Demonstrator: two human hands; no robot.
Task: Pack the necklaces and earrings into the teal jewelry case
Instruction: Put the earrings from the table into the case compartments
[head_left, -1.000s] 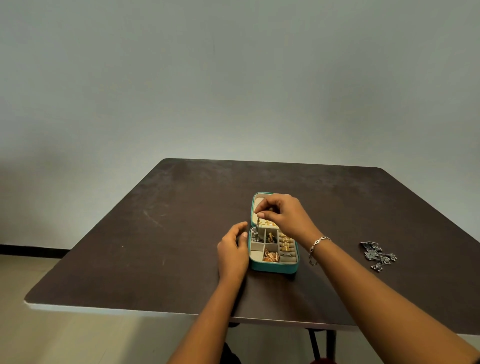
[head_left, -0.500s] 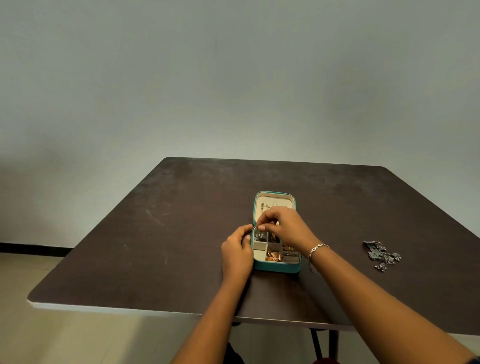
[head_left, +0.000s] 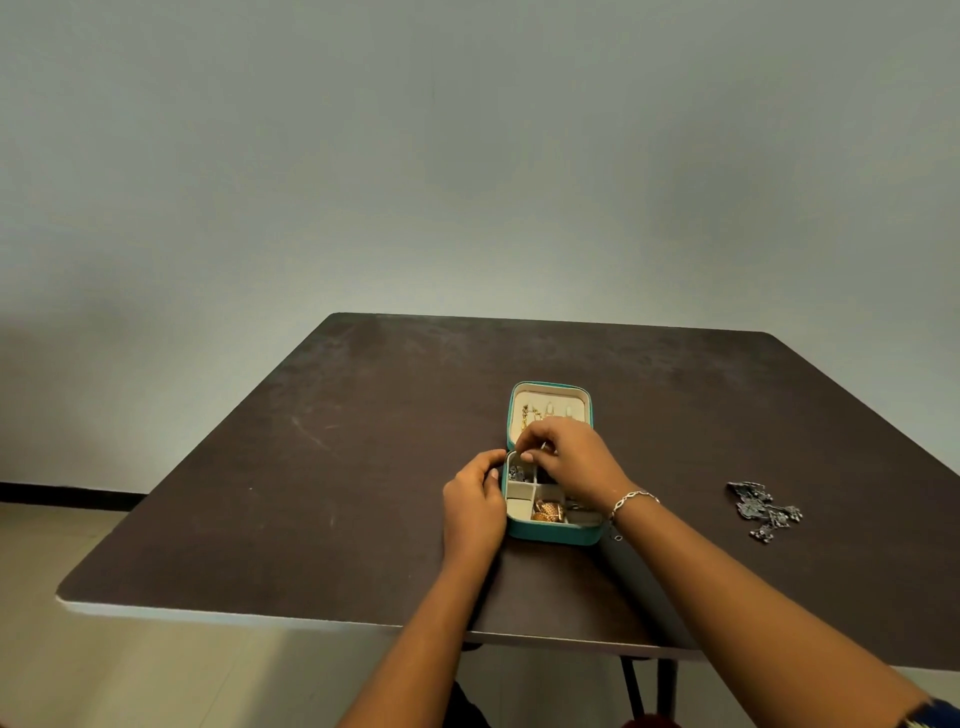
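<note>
The teal jewelry case (head_left: 551, 535) lies open in the middle of the dark table (head_left: 363, 467), its lid (head_left: 550, 387) folded back with gold pieces hanging inside. Cream compartments hold gold and copper earrings (head_left: 546, 511) and a small silver piece (head_left: 516, 473). My left hand (head_left: 474, 506) rests against the case's left wall, steadying it. My right hand (head_left: 569, 457) hovers over the far compartments, its fingertips pinched on a thin gold piece at the lid's hinge. A dark silver necklace (head_left: 763, 508) lies loose on the table to the right.
A bracelet sits on my right wrist (head_left: 632, 500). The table's near edge (head_left: 260, 618) runs just below my forearms. A plain wall stands behind, and table legs (head_left: 644, 686) show underneath.
My right hand has come down from the lid toward the near-hinge compartments, uncovering the lid's inside. The left hand has shifted slightly up along the case's left side.
</note>
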